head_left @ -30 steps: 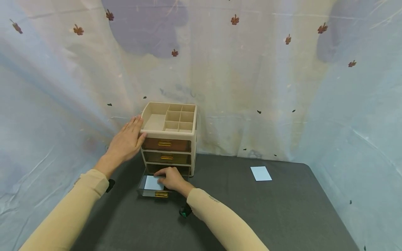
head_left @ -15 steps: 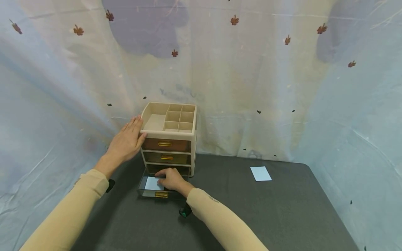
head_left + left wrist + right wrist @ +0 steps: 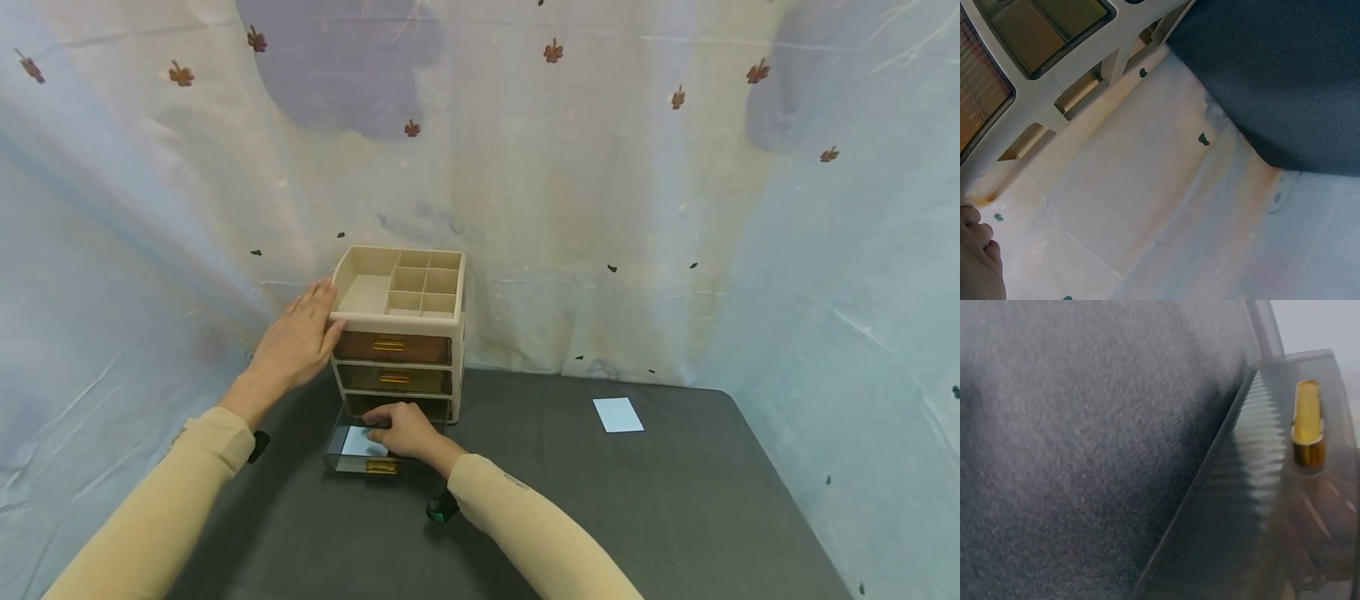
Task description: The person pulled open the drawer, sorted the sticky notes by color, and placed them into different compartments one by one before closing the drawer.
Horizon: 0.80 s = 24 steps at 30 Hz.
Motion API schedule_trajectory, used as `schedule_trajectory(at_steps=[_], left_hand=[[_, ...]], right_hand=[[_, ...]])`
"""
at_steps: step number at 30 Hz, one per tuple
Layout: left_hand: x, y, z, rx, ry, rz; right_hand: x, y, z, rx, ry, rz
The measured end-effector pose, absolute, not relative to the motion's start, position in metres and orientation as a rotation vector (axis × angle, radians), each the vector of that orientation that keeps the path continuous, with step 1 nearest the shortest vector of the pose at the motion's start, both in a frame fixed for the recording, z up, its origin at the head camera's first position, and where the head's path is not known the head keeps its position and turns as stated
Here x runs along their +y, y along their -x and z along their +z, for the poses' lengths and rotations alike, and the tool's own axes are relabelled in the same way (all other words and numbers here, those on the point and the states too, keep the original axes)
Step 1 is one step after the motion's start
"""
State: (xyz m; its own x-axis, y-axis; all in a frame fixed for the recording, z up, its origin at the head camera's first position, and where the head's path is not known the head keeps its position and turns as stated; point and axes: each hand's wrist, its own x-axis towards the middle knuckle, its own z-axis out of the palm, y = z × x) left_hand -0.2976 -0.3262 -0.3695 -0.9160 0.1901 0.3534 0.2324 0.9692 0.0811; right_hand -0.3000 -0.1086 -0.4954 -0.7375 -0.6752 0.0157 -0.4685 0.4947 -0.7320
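Observation:
A cream desktop organizer (image 3: 397, 321) stands on the dark table, divided compartments on top and drawers below. My left hand (image 3: 296, 337) rests on its left side, fingers extended; in the left wrist view only the knuckles (image 3: 982, 250) show at the corner. The smoky clear bottom drawer (image 3: 333, 454) is pulled out. Inside lies pale blue paper (image 3: 362, 443). My right hand (image 3: 405, 429) reaches into the drawer with bent fingers, thumb over the paper at its right side, gripping it; its fingertips are partly hidden. The right wrist view shows fingers through the drawer's clear wall.
Another pale blue square of paper (image 3: 618, 415) lies on the table (image 3: 555, 500) to the right. Two upper drawers (image 3: 393, 363) are closed, with gold handles. A patterned curtain (image 3: 540, 208) hangs close behind and around the table.
My right hand and the paper in it have sunk slightly lower into the drawer. The left hand stays on the organizer; the whole head view has shifted a little.

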Motion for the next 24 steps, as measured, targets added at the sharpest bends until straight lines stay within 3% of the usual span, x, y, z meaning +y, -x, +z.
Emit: schedule_trajectory(at_steps=[24], left_hand=[[-0.326, 0.298, -0.369, -2.783, 0.307, -0.167]], right_hand=[[-0.076, 0.268, -0.466, 2.389, 1.113, -1.386]])
